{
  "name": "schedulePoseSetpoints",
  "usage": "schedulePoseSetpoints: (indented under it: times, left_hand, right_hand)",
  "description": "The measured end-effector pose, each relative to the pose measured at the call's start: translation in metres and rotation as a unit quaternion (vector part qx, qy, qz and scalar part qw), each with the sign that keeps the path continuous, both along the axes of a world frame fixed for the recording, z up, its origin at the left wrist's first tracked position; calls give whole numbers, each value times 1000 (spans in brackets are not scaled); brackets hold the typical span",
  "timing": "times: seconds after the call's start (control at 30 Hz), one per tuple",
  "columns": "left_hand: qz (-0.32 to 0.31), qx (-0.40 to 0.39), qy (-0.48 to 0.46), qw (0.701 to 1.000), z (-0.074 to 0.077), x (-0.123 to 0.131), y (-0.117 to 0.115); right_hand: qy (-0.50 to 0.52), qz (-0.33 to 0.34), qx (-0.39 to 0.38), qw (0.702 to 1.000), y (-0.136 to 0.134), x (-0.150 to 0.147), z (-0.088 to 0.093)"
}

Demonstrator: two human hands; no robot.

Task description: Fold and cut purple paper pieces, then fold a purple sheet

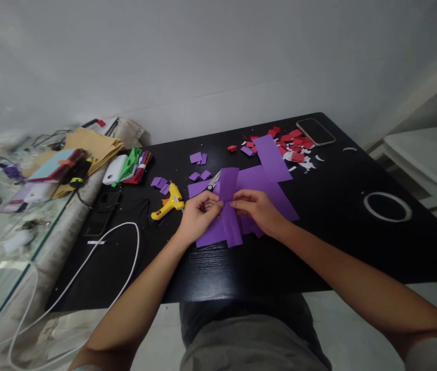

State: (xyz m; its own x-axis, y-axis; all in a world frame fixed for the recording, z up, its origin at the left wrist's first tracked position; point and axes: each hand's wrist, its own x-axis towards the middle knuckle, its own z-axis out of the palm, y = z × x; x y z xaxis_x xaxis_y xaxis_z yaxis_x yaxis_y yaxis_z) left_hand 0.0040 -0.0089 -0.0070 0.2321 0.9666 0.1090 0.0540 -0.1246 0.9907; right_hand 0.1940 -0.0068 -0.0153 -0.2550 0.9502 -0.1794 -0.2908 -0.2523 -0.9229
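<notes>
A purple paper strip [228,183] is held between my two hands over the table, with its upper part standing up and its lower end hanging toward me. My left hand [202,212] pinches its left edge between thumb and fingers. On the opposite edge, the thumb and fingertips of my right hand [259,208] are closed. Larger purple paper sheets [282,201] lie beneath both hands. Scissors [213,181] rest on them, partly hidden behind my left hand and the strip. Just left of that hand lies a yellow glue gun [170,202].
Small purple pieces [160,184] and red paper scraps [297,144] lie on the black table [280,263]. A phone [315,131] is at the back right, a white ring [387,206] nearer. A white cable [137,242] loops at left, beside another phone [102,214].
</notes>
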Motion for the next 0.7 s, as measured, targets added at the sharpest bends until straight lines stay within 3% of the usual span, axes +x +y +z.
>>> schedulePoseSetpoints:
  times: [0.7]
  left_hand:
    - [2, 6, -12, 1000, 1, 1, -1]
  right_hand:
    - [31, -13, -17, 999, 1, -1, 0]
